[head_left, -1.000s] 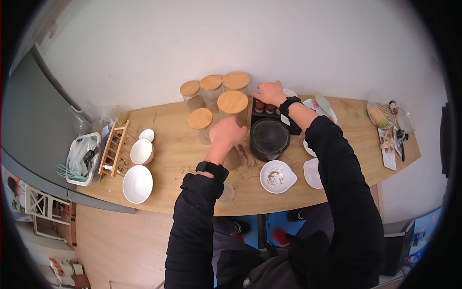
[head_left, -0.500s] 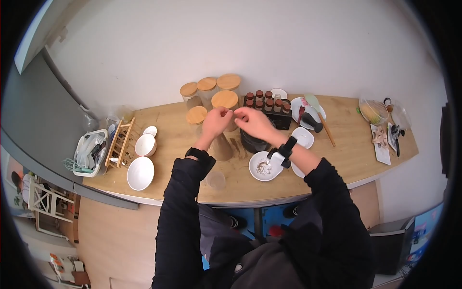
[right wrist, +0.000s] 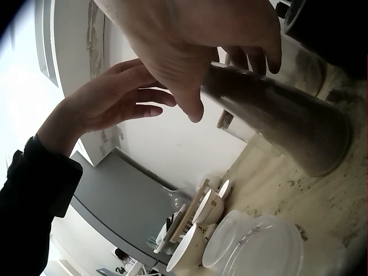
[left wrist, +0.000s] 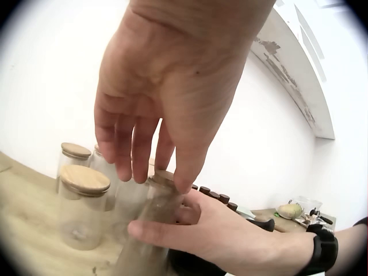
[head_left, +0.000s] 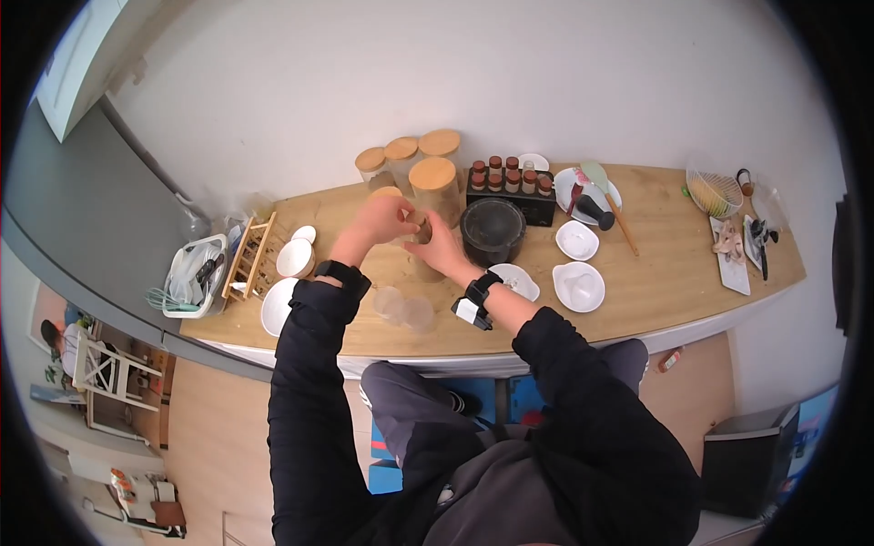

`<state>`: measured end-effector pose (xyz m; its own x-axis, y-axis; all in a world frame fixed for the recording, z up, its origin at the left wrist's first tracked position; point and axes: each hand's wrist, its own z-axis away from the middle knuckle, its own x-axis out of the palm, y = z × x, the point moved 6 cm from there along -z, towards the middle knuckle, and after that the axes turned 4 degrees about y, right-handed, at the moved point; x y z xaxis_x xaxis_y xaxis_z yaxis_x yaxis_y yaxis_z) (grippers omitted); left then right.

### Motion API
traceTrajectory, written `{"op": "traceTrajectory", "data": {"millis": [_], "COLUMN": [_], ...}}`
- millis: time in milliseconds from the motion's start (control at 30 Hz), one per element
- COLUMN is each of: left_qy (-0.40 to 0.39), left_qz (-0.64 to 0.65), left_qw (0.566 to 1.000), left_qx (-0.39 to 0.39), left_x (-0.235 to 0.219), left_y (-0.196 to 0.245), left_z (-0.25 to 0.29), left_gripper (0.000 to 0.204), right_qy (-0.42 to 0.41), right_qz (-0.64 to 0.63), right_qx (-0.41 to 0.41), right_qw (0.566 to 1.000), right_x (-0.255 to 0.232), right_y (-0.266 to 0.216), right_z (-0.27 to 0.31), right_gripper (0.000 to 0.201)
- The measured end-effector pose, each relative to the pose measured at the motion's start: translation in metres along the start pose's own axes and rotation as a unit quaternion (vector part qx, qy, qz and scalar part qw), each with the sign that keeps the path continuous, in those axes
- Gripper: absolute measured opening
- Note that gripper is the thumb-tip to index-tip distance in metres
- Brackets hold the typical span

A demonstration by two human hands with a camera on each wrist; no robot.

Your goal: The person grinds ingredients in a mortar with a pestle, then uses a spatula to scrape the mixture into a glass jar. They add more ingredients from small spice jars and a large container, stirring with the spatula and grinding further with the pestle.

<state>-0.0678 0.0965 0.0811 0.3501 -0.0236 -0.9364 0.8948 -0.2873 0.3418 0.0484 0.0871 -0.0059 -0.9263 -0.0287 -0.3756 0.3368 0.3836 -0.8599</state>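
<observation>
A tall tapered glass bottle (right wrist: 282, 118) with dark contents stands on the table. My right hand (head_left: 442, 250) grips its upper part; in the left wrist view the right thumb (left wrist: 155, 233) lies along the near side of the glass. Above it my left hand (head_left: 375, 227) pinches the light brown stopper (left wrist: 164, 177) at the bottle's top between thumb and fingertips. Jars with wooden lids (head_left: 432, 173) stand just behind the hands.
Right of the hands are a black mortar (head_left: 492, 232), a rack (head_left: 533, 211) of red-capped bottles, and white dishes (head_left: 579, 287). Clear round lids (head_left: 419, 314) lie near the front edge. White bowls (head_left: 296, 258) and a wooden rack (head_left: 249, 258) stand left.
My right hand has come from above the red-capped bottles to the tall bottle and now grips it. My left hand has stayed near its top. The head view has shifted.
</observation>
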Motion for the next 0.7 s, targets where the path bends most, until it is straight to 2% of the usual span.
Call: {"op": "traceTrajectory", "data": {"millis": [67, 167, 433, 533, 700], "left_qy": [0.004, 0.015, 0.044, 0.104, 0.152], "left_qz": [-0.024, -0.029, 0.032, 0.160, 0.168], "left_qw": [1.000, 0.999, 0.998, 0.979, 0.970], "left_qx": [0.003, 0.009, -0.014, -0.068, -0.083], "left_x": [-0.004, -0.005, -0.006, -0.004, 0.011], "left_y": [0.010, 0.014, 0.003, -0.014, -0.040], "left_z": [0.002, 0.001, -0.002, -0.001, 0.007], "left_gripper": [0.045, 0.043, 0.037, 0.039, 0.038], "right_qy": [-0.047, -0.016, -0.020, -0.010, 0.003], "right_qz": [-0.038, -0.012, 0.068, 0.088, 0.090], "right_qx": [0.053, 0.027, 0.054, 0.043, 0.031], "right_qw": [0.997, 0.999, 0.996, 0.995, 0.995], "right_x": [0.006, 0.017, 0.007, 0.007, 0.006], "right_y": [0.004, 0.018, 0.002, 0.004, 0.002], "right_z": [-0.004, -0.007, 0.003, 0.004, 0.005], "right_gripper": [0.057, 0.044, 0.048, 0.051, 0.055]}}
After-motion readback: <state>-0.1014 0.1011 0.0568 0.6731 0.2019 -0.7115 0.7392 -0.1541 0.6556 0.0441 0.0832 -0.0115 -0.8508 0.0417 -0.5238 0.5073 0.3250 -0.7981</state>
